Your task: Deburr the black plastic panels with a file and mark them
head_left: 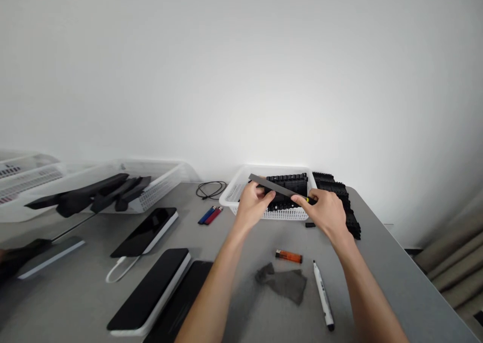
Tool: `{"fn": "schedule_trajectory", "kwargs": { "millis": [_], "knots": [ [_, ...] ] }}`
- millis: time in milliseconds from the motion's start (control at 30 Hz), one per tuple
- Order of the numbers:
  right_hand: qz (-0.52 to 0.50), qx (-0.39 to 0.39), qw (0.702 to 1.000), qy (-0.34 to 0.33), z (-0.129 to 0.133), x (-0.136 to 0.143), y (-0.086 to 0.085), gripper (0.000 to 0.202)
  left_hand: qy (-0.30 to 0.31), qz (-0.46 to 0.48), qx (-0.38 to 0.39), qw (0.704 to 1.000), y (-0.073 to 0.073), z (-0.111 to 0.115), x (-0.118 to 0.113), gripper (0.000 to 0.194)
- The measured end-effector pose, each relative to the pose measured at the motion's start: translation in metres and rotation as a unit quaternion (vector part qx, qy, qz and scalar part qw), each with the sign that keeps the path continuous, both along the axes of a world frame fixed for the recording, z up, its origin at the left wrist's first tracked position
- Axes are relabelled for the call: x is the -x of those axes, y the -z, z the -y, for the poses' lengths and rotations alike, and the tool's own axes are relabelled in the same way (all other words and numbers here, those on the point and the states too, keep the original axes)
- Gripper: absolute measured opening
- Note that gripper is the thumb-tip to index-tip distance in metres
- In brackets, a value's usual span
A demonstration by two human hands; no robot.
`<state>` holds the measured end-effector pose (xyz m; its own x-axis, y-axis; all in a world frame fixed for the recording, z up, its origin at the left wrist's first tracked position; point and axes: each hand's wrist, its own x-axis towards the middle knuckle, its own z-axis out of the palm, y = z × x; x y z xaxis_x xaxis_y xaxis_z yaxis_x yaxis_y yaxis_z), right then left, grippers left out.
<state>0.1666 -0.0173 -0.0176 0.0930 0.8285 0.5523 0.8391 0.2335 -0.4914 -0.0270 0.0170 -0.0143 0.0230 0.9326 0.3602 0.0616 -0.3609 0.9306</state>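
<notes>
A long flat grey file is held aslant over a white basket, its free end up to the left. My right hand is closed round its lower right end, where a bit of yellow shows by the fingers. My left hand is closed with thumb and fingers at the file's left part. Some of its fingers are hidden behind the file, so I cannot tell whether a small piece is there too. Ridged black plastic parts lie in the white basket behind my hands.
More ridged black parts lie right of the basket. Nearer are an orange lighter, a grey cloth and a white marker. Leftward lie two lighters, a black cable, phone-like devices and a basket with dark tools.
</notes>
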Motion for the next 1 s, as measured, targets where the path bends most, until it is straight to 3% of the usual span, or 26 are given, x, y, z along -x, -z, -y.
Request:
{"fn": "schedule_trajectory", "kwargs": {
  "millis": [267,500,733,1000],
  "knots": [
    [0.014,0.002,1.000,0.021,-0.005,-0.018,-0.002,0.065,0.009,0.028,0.027,0.999,0.000,-0.001,-0.002,0.034],
    [0.025,0.018,1.000,-0.001,0.000,-0.008,-0.003,0.064,-0.014,0.041,0.013,0.999,-0.001,0.000,-0.003,0.037],
    [0.010,-0.008,1.000,0.025,-0.005,-0.024,-0.002,0.065,-0.021,0.052,0.040,0.998,-0.001,-0.003,0.001,0.038],
    [0.005,-0.028,1.000,0.013,-0.001,-0.024,-0.005,0.065,0.005,0.095,0.021,0.995,-0.009,0.004,0.000,0.039]
  ]
}}
